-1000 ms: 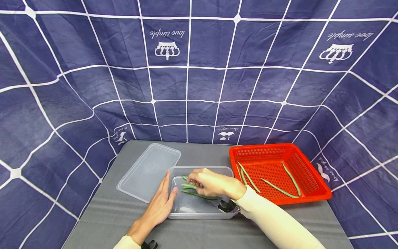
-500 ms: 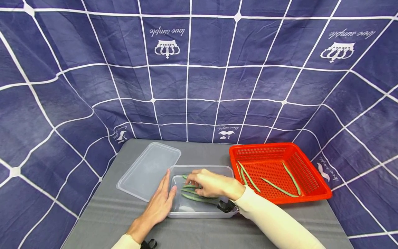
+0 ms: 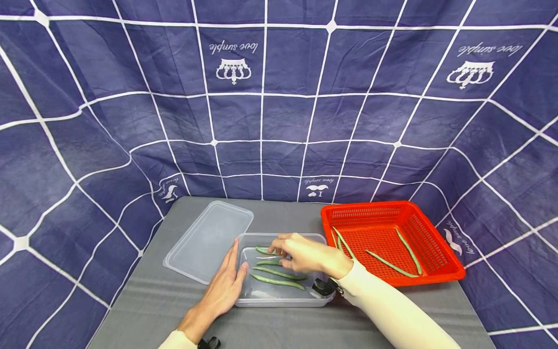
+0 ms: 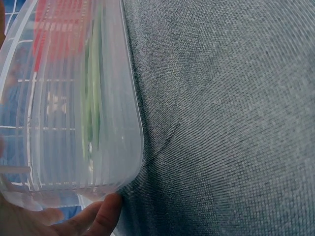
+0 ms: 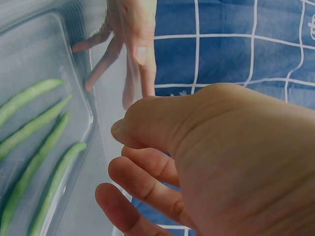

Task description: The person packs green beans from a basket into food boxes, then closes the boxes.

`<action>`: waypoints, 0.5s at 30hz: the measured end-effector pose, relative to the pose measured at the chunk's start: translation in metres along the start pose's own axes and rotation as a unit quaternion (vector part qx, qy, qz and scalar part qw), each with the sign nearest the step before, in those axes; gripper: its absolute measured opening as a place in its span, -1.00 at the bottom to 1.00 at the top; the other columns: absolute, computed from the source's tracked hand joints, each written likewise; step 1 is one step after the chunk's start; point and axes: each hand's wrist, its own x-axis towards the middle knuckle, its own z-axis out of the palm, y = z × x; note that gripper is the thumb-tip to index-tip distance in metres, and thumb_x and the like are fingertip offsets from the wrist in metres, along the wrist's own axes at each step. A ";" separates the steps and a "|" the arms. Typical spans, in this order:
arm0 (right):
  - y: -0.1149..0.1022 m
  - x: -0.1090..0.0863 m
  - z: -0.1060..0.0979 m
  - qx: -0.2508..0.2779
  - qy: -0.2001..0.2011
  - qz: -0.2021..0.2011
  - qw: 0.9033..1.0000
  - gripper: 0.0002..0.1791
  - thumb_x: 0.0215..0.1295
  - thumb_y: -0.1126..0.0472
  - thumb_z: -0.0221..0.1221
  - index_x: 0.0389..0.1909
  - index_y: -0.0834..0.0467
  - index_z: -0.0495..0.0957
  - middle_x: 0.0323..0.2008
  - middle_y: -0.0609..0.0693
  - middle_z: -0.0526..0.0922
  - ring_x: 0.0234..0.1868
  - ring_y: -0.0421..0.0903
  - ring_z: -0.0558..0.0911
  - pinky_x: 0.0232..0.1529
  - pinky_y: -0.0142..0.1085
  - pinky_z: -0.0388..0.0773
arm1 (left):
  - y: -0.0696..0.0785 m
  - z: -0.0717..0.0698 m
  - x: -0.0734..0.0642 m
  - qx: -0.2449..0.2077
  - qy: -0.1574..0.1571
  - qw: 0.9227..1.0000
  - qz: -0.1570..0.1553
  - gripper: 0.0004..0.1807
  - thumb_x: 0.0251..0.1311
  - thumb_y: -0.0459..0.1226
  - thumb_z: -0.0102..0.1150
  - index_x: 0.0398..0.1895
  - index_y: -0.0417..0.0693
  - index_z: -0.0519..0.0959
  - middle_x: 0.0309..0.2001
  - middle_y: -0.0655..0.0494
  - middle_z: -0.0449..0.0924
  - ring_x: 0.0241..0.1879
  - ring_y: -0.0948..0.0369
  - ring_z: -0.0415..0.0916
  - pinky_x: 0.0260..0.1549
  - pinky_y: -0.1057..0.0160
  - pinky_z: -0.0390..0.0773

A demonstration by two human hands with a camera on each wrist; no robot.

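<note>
Green beans (image 3: 278, 282), four in one clear container (image 3: 283, 303), left grip (image 3: 224, 285) and right grip (image 3: 301, 253) spread

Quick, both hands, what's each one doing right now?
Left hand: open, fingers extended against the end of the clear container.
Right hand: open over the container, fingers loosely bent, no bean visibly held.

Cream sleeves (image 3: 394, 308) with black wrist straps (image 3: 322, 287)
The sleeves are long and plain; left hand (image 3: 224, 286) and right hand (image 3: 305, 254) are bare.
</note>
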 end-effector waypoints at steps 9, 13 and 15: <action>0.013 -0.017 -0.015 -0.031 0.034 0.017 0.999 -0.62 0.47 0.42 0.42 0.25 0.16 0.80 0.00 0.05 0.84 -0.07 -0.10 0.87 0.02 -0.39 0.82 | 0.001 -0.001 0.001 -0.003 0.001 1.000 -0.003 -0.14 0.89 -0.05 -0.01 0.99 -0.07 -0.12 0.89 -0.26 0.13 0.82 -0.28 0.26 0.73 -0.36 0.37; 0.019 -0.023 -0.022 -0.028 0.052 0.015 0.998 -0.62 0.45 0.45 0.42 0.24 0.16 0.79 0.00 0.03 0.83 -0.09 -0.12 0.85 0.00 -0.31 0.87 | -0.001 -0.001 0.002 -0.003 -0.006 1.000 -0.010 -0.13 0.89 -0.05 -0.02 0.99 -0.03 -0.16 0.90 -0.26 0.10 0.83 -0.27 0.23 0.75 -0.35 0.34; 0.023 -0.027 -0.025 -0.024 0.058 0.021 0.998 -0.62 0.45 0.44 0.42 0.24 0.17 0.80 -0.02 0.03 0.83 -0.13 -0.14 0.85 -0.03 -0.29 0.88 | -0.001 -0.001 0.002 -0.001 -0.007 1.000 -0.012 -0.12 0.89 -0.04 -0.02 1.00 -0.02 -0.17 0.91 -0.25 0.10 0.83 -0.27 0.24 0.75 -0.35 0.34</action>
